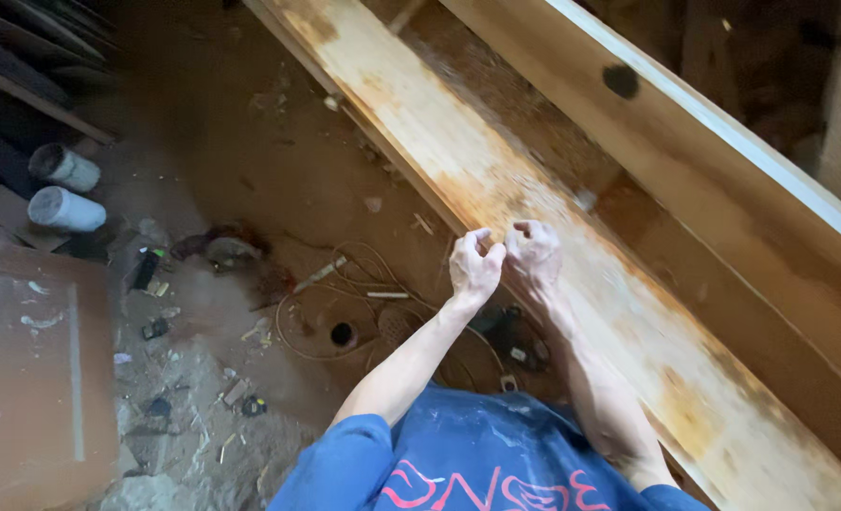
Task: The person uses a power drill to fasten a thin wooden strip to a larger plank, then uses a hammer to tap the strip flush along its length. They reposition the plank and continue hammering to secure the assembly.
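**Two fists close together at the edge of a long wooden plank**

Seen from above, a person in a blue shirt reaches both bare arms forward. The left hand and the right hand sit near the centre of the view, knuckles almost touching, both curled into loose fists. The right hand lies over the near edge of the plank; the left hangs just off that edge. Whether either hand pinches something small cannot be told; nothing shows between the fingers.

The plank is a long, pale board with rusty brown stains. It runs on a slant from 12 o'clock down to 4 o'clock. A second board lies beside it, toward 2 o'clock, with a dark knot near its upper end.

Judging by its length and thickness, the plank looks stiff and heavy, with a rough, dusty face that could leave splinters. It would likely be best gripped along its long edges, with the hands spread well apart.

Below the hands, at 6 to 7 o'clock, a thin cord loops over the dirt floor among rubble and scraps. At 9 o'clock two pale pipe ends lie side by side, above a flat reddish panel.
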